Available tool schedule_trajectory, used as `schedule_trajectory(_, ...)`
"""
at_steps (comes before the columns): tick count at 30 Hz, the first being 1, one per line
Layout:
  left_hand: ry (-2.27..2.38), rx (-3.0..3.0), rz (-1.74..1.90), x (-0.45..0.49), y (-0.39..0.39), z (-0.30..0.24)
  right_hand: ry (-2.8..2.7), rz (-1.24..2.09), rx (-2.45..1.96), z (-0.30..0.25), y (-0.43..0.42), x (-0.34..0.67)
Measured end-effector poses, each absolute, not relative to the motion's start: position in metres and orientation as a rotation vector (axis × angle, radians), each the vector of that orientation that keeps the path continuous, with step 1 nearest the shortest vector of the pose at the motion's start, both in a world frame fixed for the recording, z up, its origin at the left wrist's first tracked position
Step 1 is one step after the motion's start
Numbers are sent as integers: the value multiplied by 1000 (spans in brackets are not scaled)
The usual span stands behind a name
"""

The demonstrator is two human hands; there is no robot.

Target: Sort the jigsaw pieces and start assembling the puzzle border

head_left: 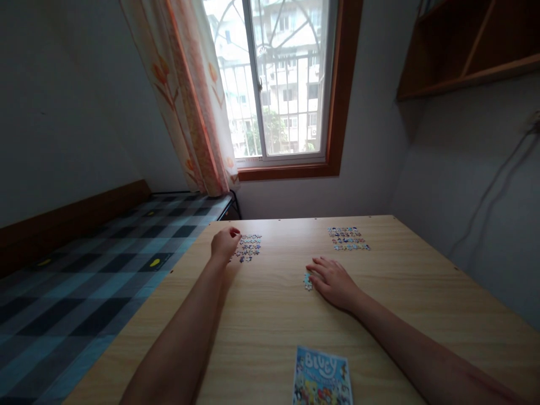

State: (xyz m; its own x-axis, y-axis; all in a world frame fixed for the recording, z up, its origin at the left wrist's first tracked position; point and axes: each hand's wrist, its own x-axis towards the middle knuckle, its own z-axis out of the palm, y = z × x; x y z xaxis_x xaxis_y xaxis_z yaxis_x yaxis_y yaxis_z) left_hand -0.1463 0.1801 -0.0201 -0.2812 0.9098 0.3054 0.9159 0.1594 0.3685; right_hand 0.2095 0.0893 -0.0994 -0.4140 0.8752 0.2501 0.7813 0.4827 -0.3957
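My left hand [225,244] is over the left edge of a group of loose jigsaw puzzle pieces [252,247], thumb and fingertips drawn together. Whatever is between those fingertips is too small to make out. Palm down on the table, my right hand [334,282] has its fingers spread. Its fingertips are beside, and partly over, a small light-blue cluster of puzzle pieces [307,281] that look joined. Farther back on the right, more puzzle pieces [348,239] lie in several rows.
A blue "Bluey" picture card or box [323,376] lies at the near side of the wooden table [261,315]. To the left is a bed with a checked cover [97,281]. Beyond the table are a curtain [189,101] and a window [291,84]; a shelf [472,67] hangs at upper right.
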Motion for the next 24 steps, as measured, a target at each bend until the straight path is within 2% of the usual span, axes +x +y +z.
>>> schedule_trajectory(7,-2146,-2577,-1353,-99,158,31,-2288,301,-1375,-99,92,211)
schedule_trajectory(12,-1788,-3195,-811,-48,119,50,-2259,320,-1379,-97,93,212)
schedule_trajectory(17,-1583,-3469,-299,-14,92,25,-2261,314,-1376,-95,93,212)
schedule_trajectory(21,-1567,-3395,-143,-2,83,-13,-2280,297,-1372,-95,93,214)
schedule_trajectory(24,-1631,-3340,-233,-1,80,-36,-2282,284,-1376,-94,93,214)
